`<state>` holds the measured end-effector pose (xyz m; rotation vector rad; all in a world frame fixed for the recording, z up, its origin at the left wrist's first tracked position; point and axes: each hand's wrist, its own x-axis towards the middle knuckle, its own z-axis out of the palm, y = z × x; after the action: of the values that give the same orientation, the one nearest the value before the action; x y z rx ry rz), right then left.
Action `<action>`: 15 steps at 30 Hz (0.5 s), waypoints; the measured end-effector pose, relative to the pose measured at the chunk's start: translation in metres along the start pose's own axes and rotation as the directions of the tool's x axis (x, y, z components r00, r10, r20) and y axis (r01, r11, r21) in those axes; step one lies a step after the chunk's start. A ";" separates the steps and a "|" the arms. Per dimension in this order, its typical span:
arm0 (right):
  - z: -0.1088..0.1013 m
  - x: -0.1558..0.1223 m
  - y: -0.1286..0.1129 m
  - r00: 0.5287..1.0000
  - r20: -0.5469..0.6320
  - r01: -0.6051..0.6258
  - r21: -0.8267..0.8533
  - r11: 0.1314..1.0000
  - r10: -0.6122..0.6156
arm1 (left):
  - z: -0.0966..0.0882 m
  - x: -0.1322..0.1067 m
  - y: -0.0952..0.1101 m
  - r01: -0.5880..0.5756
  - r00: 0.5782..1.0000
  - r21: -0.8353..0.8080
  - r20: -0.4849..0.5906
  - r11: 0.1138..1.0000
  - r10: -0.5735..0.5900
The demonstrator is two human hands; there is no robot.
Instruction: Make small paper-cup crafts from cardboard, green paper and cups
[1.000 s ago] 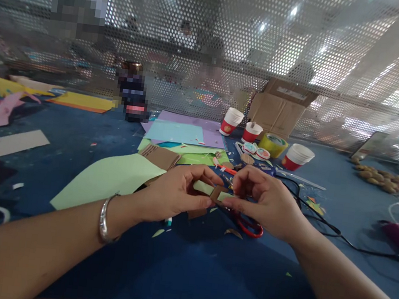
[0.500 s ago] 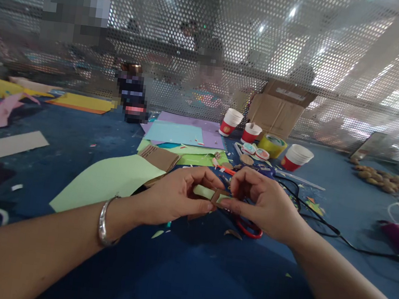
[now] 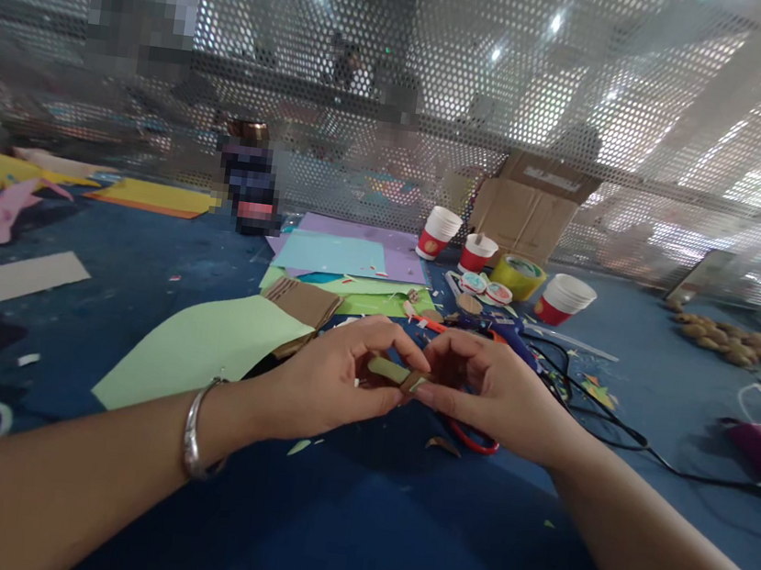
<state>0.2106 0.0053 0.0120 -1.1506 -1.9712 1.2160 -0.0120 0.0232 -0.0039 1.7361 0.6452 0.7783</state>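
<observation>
Between my two hands is a small piece of brown cardboard faced with light green paper [image 3: 389, 370]. My left hand [image 3: 335, 372] pinches its left part between thumb and fingers, a silver bangle on that wrist. From the other side, my right hand [image 3: 485, 386] grips the right end with thumb and curled fingers. The fingertips of both hands nearly meet over the piece. Beneath the right hand lie scissors with a red handle [image 3: 473, 438], partly hidden. Left of my hands rests a large light green paper sheet [image 3: 198, 351], next to folded corrugated cardboard [image 3: 302, 300].
Behind my hands lie a light blue sheet [image 3: 333, 253], a blue glue gun [image 3: 516, 337] with a black cable, and yellow tape [image 3: 518, 278]. Paper cups [image 3: 566, 298] stand near a cardboard box [image 3: 524, 215]. A perforated metal screen [image 3: 407, 66] borders the table; peanuts [image 3: 738, 343] lie right.
My right hand has moved slightly left and closer to my left hand, covering more of the piece's right end. The piece has tilted a little.
</observation>
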 end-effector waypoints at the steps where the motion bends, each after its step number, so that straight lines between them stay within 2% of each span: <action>1: 0.000 0.000 0.000 1.000 0.008 0.003 -0.008 1.000 -0.003 | 0.000 0.000 0.000 -0.011 1.000 0.046 -0.009 0.999 0.011; 6: -0.001 0.000 0.002 1.000 0.011 0.007 -0.056 0.998 -0.007 | -0.001 0.001 -0.003 -0.051 0.999 0.188 -0.004 0.981 0.053; 9: -0.001 0.000 0.001 0.999 0.034 0.026 -0.084 0.996 -0.023 | -0.001 0.001 -0.002 -0.050 0.999 0.185 -0.004 0.981 0.052; 15: 0.000 -0.001 -0.002 0.998 0.020 0.059 -0.190 0.980 -0.056 | -0.001 0.001 0.003 0.025 1.000 0.128 -0.009 0.991 -0.024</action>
<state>0.2106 0.0038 0.0140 -1.1706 -2.1546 1.0264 -0.0119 0.0233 -0.0012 1.8394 0.7340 0.7397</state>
